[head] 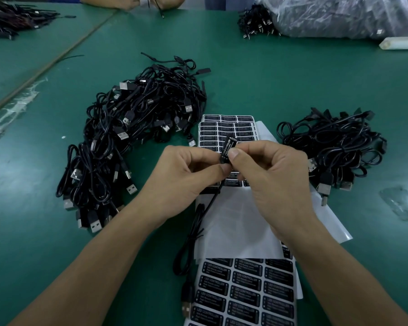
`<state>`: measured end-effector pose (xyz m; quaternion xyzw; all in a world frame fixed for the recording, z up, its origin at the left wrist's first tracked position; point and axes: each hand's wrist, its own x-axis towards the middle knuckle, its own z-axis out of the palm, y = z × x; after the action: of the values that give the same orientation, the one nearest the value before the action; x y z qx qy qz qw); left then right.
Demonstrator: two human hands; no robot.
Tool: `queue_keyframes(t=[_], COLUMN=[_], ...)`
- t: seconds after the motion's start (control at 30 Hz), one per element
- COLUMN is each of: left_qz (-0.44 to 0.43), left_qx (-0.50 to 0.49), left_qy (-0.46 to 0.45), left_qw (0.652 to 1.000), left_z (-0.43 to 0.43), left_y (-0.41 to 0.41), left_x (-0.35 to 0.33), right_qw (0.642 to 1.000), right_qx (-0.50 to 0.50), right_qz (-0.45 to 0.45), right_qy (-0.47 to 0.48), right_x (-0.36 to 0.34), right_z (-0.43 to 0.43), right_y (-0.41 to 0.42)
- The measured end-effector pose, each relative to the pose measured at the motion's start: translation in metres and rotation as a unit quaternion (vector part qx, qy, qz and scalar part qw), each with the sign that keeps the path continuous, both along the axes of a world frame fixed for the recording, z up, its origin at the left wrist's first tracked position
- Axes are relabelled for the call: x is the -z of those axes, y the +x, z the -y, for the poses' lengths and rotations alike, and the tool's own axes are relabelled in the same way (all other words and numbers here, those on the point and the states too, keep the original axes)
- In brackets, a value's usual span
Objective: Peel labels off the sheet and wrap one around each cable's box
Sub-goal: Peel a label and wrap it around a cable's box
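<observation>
Label sheets (pixel 244 290) lie in the middle of the table (pixel 269 78) — one cable pile (pixel 132 137) to their left, a second pile (pixel 335 147) to their right.

**Two hands meeting in the middle**

Both bare arms are reaching forward and bending in toward each other. The left hand (pixel 181 180) and the right hand (pixel 269 182) are curling their fingers, each pinching the same LED controller box (pixel 224 151) with thumb and fingertips.

My single wide head view faces forward and down at the surface (pixel 269 78), close over the left hand (pixel 186 177) and right hand (pixel 271 177).
</observation>
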<state>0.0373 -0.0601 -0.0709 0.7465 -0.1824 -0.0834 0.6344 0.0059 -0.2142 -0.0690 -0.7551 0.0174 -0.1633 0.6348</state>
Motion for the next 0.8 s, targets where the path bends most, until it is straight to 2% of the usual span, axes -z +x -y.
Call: queue_keyframes(t=[0.6,0.8], left_qz=[-0.024,-0.027], left_qx=[-0.054,-0.059], left_qy=[-0.042,-0.052], left_qw=[0.997,0.997], left_z=[0.0035,0.005], left_y=[-0.0008,-0.0016], left_x=[0.0018,0.001], right_qw=[0.996,0.996], right_qx=[0.018,0.038], right_qz=[0.069,0.067], right_qy=[-0.048,-0.053], right_x=[0.0018,0.0033], right_z=[-0.0063,-0.0065], right_y=[-0.0049,-0.0072])
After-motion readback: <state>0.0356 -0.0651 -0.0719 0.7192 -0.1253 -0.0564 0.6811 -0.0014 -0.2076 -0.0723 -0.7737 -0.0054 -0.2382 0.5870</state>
